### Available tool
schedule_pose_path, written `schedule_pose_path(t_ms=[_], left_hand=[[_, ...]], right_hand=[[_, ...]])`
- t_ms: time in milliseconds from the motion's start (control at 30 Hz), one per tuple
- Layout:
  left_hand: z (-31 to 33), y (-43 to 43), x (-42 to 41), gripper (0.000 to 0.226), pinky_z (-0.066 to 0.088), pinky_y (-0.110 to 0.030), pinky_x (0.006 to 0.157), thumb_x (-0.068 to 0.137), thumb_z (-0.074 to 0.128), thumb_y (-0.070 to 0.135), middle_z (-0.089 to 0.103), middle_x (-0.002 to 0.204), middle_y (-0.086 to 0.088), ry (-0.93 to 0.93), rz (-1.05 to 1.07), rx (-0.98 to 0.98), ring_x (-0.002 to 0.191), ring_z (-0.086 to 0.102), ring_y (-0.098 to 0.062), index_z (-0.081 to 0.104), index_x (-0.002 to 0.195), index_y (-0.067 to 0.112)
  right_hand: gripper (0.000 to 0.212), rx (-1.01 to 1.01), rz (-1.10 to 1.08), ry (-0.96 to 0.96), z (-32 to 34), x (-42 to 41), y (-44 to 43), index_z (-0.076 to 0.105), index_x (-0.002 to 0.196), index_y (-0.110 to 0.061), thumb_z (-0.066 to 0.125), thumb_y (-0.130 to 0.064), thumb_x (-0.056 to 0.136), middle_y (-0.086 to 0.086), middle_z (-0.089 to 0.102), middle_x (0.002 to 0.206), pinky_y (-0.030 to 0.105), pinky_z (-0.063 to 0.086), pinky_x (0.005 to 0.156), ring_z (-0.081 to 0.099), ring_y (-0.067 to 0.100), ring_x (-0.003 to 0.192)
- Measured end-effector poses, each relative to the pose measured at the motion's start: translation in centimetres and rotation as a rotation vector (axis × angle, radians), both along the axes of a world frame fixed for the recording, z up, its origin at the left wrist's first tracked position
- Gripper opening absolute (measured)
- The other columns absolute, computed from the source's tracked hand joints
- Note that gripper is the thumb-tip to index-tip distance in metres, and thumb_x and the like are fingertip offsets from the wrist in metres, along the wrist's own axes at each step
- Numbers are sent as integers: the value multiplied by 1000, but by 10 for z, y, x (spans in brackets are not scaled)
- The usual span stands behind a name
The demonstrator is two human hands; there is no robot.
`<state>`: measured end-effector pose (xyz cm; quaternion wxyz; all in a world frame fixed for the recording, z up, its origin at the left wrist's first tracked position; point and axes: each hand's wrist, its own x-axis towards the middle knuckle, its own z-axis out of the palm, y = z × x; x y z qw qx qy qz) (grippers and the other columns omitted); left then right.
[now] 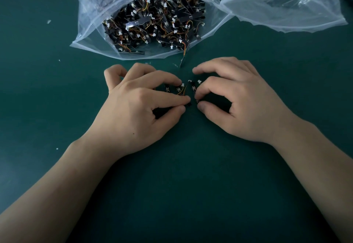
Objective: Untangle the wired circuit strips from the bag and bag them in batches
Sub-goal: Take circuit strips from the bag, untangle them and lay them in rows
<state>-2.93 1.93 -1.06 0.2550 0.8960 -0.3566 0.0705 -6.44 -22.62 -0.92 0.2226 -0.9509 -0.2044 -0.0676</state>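
Observation:
A clear plastic bag [89, 19] lies open toward me at the top centre, full of tangled black circuit strips [152, 23] with orange-yellow wires and white connectors. Below it, on the dark green table, a small bunch of wired strips [181, 89] lies between my hands. My left hand [141, 109] pinches one end of the bunch between thumb and forefinger. My right hand [235, 101] pinches a strip [193, 88] at the bunch's right side with thumb and forefinger. Parts of the strips are hidden under my fingers.
A second clear plastic bag [282, 2] lies at the top right, with little visible inside. One strip [183, 59] hangs out of the full bag's mouth onto the table. Small white scraps [48, 21] dot the table's left side.

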Motion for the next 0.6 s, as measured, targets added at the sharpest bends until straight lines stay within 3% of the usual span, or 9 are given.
schedule_pose_path(t_ms=[600], left_hand=[[0, 1, 0, 17, 21, -46, 94, 97, 68, 41, 70, 130, 19, 21, -1, -19, 117, 60, -20, 82, 105, 42]], right_hand=[[14, 1, 10, 0, -1, 0, -1, 75, 104, -25, 65, -30, 96, -4, 59, 140, 37, 33, 113, 50, 18, 136]])
